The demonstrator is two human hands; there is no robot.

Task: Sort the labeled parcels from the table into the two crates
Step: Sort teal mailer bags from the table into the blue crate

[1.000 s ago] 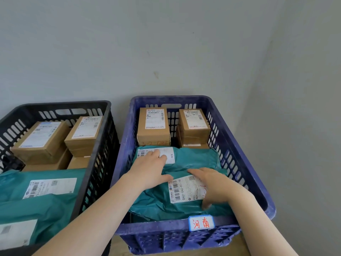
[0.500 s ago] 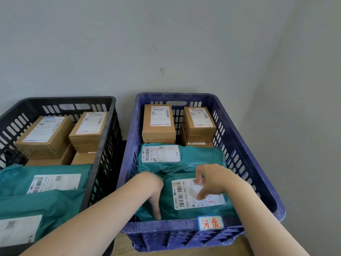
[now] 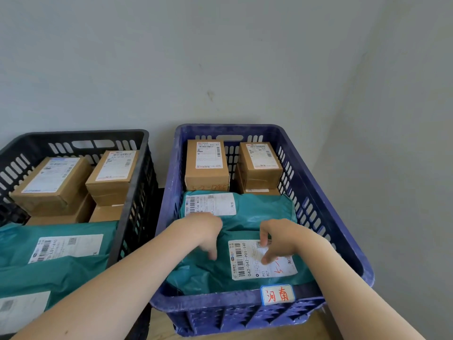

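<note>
Both grips have shifted across the front bag [image 3: 201, 273], the teal mailer lying at the near end of the blue crate [image 3: 335, 224]: the left grip [image 3: 206, 238], a second ago up on the rear bag [image 3: 264, 207], is now at the front bag's side nearest the crate's left wall, and the right grip [image 3: 282, 241] has slid from the right edge of the label [image 3: 269, 269] to its top. Neither grip holds anything: the left one has its fingers [image 3: 212, 253] pointing down with the tips on the plastic, and the right one is spread, forefinger and thumb pressing the label flat. So the bag is already inside the blue crate, overlapping the rear bag, with two stacks of boxes [image 3: 207, 165] behind them at the crate's far wall; this looks like the tail of a placing step, the bag being settled and its label smoothed face up. A tag [image 3: 277, 294] with red characters sits on the crate's near rim. Left of the blue crate stands the black crate [image 3: 133, 190], also loaded with boxes and teal bags. Next, I judge, both grips must lift clear without dragging the slippery bag, then go back to the counter, out of view here, for the next parcel, whose label decides the crate.
</note>
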